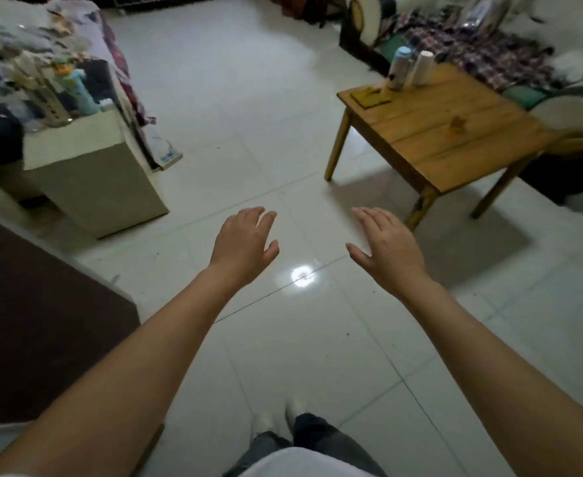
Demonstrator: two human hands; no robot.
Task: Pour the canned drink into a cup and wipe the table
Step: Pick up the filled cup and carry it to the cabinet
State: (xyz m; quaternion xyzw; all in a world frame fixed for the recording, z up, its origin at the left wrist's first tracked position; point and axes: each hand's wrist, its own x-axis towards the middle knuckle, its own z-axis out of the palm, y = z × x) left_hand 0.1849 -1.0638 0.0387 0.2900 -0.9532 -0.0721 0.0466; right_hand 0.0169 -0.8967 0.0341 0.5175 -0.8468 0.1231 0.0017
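Both hands hang over the bare floor in the middle of the frame, palms down, and neither grip holds or touches anything: the left hand (245, 244) has its fingers loosely spread and slightly curled, the right hand (388, 247) is flat with fingers spread wide. The forearms run down to the lower corners and are cut off by the frame edge. Below them, at the bottom centre, dark trouser legs and pale shoes (278, 420) show, partly hidden by a white shirt hem. The tiled floor (300, 166) carries a bright round light reflection between the wrists. In the upper right stands a wooden desk (455, 132), well apart from the hands. At its far corner are a can (399, 68) with a pale blue top and a white cup (422, 67) just beside it, both blurred and hard to make out. A small brownish thing (457, 125) lies mid-desk; it is too small to identify. A cluttered cabinet (90, 166) fills the upper left.
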